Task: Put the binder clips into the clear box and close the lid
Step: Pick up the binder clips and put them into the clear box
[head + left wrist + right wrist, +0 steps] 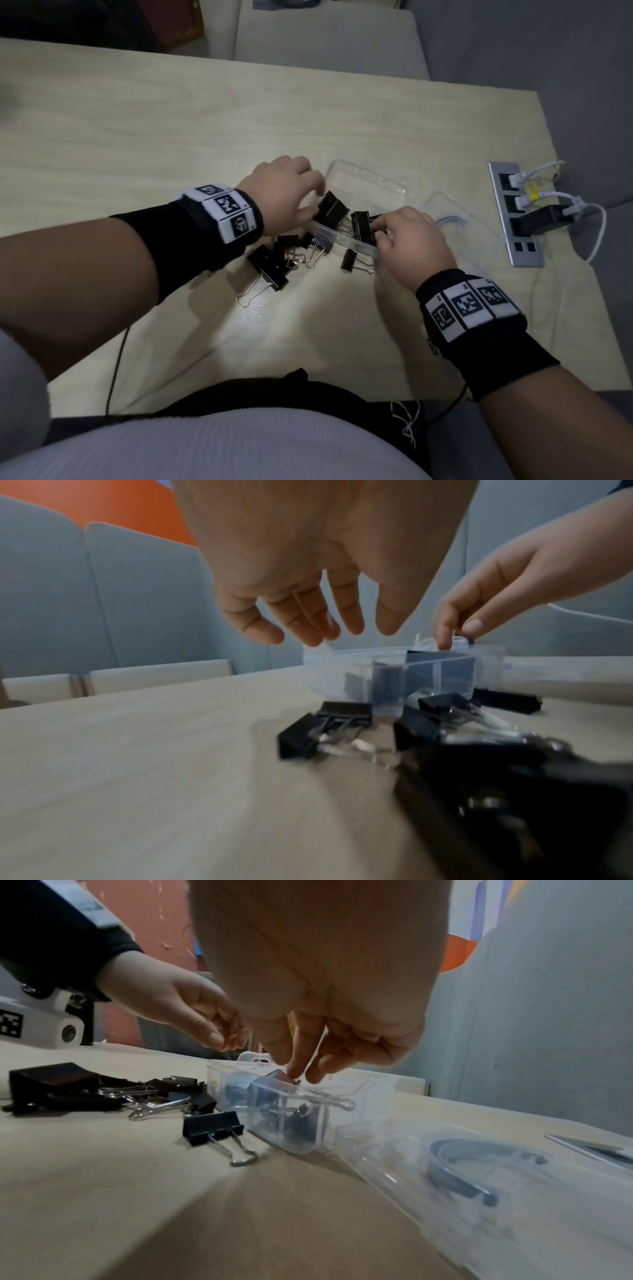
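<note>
The clear box [346,240] stands mid-table with its lid [370,181] swung open to the far side. Several black binder clips [332,209] sit inside it. My right hand [380,228] pinches one binder clip [363,226] at the box's right end; in the right wrist view my fingertips [294,1073] touch that clip's top [274,1076] above the box [298,1123]. My left hand [310,202] hovers over the box's left end, its fingers [308,631] relaxed and holding nothing. Several loose clips [270,263] lie in front of the box, one [212,1127] nearest its front wall.
A second clear case [459,226] holding a coiled cable lies just right of the box. A metal socket panel [517,219] with white plugs and a black adapter [541,219] is set into the table's right side. The table edge runs near my body.
</note>
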Demonstrator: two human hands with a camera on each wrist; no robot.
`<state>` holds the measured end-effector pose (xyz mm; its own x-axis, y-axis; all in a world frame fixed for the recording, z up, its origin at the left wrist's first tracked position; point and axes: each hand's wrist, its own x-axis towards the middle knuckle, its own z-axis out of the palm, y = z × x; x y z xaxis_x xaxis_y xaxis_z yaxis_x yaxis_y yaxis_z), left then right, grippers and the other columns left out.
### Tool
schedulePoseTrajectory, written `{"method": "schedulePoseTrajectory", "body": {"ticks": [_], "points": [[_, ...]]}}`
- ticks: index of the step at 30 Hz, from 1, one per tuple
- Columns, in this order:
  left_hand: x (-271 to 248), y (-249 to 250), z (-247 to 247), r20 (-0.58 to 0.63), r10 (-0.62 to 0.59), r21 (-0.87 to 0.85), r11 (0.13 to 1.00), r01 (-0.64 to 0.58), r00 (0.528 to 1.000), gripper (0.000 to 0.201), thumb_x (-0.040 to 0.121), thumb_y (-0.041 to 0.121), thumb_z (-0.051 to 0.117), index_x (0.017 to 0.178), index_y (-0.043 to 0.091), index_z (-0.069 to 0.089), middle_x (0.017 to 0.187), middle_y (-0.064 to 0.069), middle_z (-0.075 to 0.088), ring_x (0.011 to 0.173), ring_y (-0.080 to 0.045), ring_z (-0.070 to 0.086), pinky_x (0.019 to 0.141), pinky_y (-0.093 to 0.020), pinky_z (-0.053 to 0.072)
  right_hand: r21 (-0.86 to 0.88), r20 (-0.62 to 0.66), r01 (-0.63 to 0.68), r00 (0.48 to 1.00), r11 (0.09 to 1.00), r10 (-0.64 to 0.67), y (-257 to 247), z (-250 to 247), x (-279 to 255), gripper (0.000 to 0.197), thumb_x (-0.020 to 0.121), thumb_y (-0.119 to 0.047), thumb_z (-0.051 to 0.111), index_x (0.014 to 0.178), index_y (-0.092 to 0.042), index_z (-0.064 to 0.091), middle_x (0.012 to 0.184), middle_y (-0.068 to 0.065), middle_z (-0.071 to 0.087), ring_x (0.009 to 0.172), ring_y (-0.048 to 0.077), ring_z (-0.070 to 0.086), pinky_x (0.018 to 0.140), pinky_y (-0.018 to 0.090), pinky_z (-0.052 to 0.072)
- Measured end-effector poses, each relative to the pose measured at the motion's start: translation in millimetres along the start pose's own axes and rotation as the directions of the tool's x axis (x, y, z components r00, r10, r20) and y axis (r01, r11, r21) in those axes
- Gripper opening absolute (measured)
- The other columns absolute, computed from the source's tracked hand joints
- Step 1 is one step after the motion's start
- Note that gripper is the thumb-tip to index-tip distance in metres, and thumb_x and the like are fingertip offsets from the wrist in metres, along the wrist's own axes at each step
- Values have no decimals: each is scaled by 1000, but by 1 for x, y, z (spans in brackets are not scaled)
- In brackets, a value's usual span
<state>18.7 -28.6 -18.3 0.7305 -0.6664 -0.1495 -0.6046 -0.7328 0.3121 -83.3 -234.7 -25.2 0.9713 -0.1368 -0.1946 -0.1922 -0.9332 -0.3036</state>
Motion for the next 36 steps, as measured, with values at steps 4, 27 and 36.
{"method": "schedulePoseTrajectory", "body": {"ticks": [4, 27, 36], "points": [[-23, -23, 4, 154, 21, -43, 999, -15, 988, 27, 82, 37, 63, 104, 22, 60, 103, -2, 56, 98, -25, 57, 78, -29, 43, 26, 25, 52, 998, 998, -53, -7, 5, -1, 37, 92, -25, 50, 128, -20, 53, 128, 6, 54, 116, 29, 47, 99, 46, 40], [-56, -20, 15, 589, 236, 288, 832, -474, 773, 31, 80, 44, 60, 108, 31, 57, 110, 5, 53, 106, -22, 52, 76, -33, 45, 121, 54, 370, 924, 921, -378, -48, 38, -40, 10, 87, -19, 56, 95, -17, 62, 94, 3, 60, 90, 24, 55, 79, 40, 47], [-26, 0, -5, 268, 125, 116, 980, -161, 955, 36, 87, 50, 51, 103, 21, 65, 97, -2, 63, 89, -26, 60, 71, -36, 50, 500, -56, 108, 994, 859, -93, -36, 24, -37, 24, 91, -37, 52, 109, -23, 58, 94, -9, 59, 77, 7, 61, 70, 34, 55]]}}
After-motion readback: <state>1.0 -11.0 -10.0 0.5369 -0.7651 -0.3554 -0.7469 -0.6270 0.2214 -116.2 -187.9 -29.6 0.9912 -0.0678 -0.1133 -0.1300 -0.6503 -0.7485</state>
